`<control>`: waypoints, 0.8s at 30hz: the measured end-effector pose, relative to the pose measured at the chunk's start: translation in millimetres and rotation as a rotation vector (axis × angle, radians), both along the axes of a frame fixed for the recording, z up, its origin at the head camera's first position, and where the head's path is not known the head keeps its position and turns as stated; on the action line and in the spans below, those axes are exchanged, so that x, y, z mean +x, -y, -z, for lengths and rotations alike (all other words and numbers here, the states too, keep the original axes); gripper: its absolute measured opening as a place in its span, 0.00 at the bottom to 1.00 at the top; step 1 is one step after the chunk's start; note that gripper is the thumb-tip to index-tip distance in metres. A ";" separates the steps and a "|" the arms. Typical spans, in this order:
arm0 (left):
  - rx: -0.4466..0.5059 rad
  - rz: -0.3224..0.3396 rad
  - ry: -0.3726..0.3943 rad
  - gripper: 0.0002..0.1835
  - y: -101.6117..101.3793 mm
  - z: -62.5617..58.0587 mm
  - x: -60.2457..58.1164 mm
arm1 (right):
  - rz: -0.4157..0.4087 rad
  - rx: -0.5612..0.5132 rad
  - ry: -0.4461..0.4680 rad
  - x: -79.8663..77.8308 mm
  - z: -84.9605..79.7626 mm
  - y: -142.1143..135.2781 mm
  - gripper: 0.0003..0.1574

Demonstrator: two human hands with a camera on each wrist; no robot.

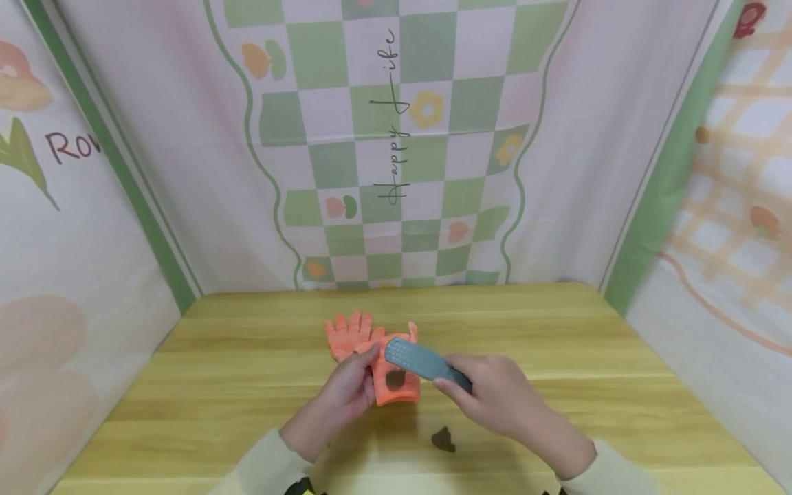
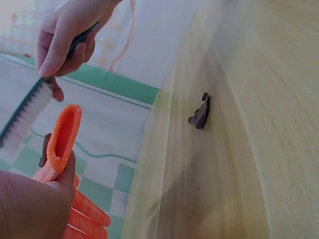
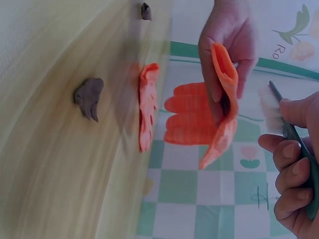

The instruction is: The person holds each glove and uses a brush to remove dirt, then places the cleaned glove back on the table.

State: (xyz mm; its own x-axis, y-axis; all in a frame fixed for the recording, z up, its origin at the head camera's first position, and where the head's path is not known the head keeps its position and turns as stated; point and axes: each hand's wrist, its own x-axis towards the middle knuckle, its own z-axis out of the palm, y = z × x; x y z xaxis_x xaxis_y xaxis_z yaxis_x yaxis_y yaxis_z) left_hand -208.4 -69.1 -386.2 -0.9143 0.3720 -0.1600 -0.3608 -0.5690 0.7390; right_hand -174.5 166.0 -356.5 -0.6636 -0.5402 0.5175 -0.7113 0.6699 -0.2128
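Note:
My left hand (image 1: pixel 346 388) grips an orange knit glove (image 1: pixel 382 363) near its cuff, held up off the table with its opening toward me. A dark brown clump (image 1: pixel 394 379) sticks to the glove's outer face. In my right hand (image 1: pixel 498 395) is a teal-handled brush (image 1: pixel 417 359), fingers curled round the handle. The brush's white bristles (image 2: pixel 31 110) face the glove, with a gap between them in the left wrist view. Behind the held glove, a second orange glove (image 1: pixel 348 333) lies flat on the table.
A brown clump (image 1: pixel 443 440) lies on the wooden table (image 1: pixel 247 385) between my forearms. Another small dark clump (image 3: pixel 145 11) shows on the table in the right wrist view. Patterned curtains (image 1: pixel 482 179) hang behind the table and at both sides.

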 end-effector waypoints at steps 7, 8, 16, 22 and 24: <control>0.010 -0.012 -0.044 0.27 -0.7 2.8 1.5 | -0.005 0.051 0.042 -2.0 10.2 9.9 0.18; 0.005 -0.017 -0.043 0.27 -0.6 2.7 1.8 | -0.001 0.055 0.050 -2.2 11.6 10.7 0.18; 0.011 -0.004 -0.033 0.27 2.7 2.4 2.7 | -0.001 0.056 0.086 -3.2 17.3 14.1 0.19; 0.022 0.011 -0.024 0.27 6.4 3.0 2.9 | -0.010 0.054 0.087 -3.6 19.4 13.9 0.19; 0.025 0.013 -0.022 0.27 7.6 3.7 2.6 | -0.010 0.056 0.081 -3.4 20.3 13.5 0.19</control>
State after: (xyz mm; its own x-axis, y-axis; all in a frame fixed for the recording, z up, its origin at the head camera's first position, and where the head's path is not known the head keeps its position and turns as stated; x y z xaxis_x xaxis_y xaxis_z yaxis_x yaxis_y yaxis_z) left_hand -205.8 -76.7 -389.9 -0.9124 0.3879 -0.1307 -0.3527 -0.5829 0.7320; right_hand -177.9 152.6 -376.8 -0.6964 -0.5737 0.4311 -0.7000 0.6754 -0.2321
